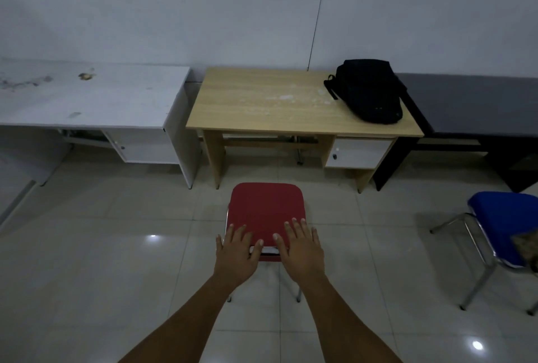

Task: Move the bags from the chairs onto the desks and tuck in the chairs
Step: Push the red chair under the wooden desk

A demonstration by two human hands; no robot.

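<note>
A red padded chair (265, 205) stands on the floor just in front of the wooden desk (262, 106), outside the desk's leg space. My left hand (237, 252) and my right hand (301, 247) both rest flat on the near part of the chair, fingers spread, gripping nothing. A black backpack (368, 90) lies on the right end of the wooden desk. At the right edge stands a blue chair (506, 223) with a patterned bag (527, 246) partly visible on it, cut off by the frame.
A white desk (87, 97) stands to the left of the wooden one, and a dark grey desk (477, 103) to the right. All three are against the wall. Glossy floor tiles (116, 275) spread around the chairs.
</note>
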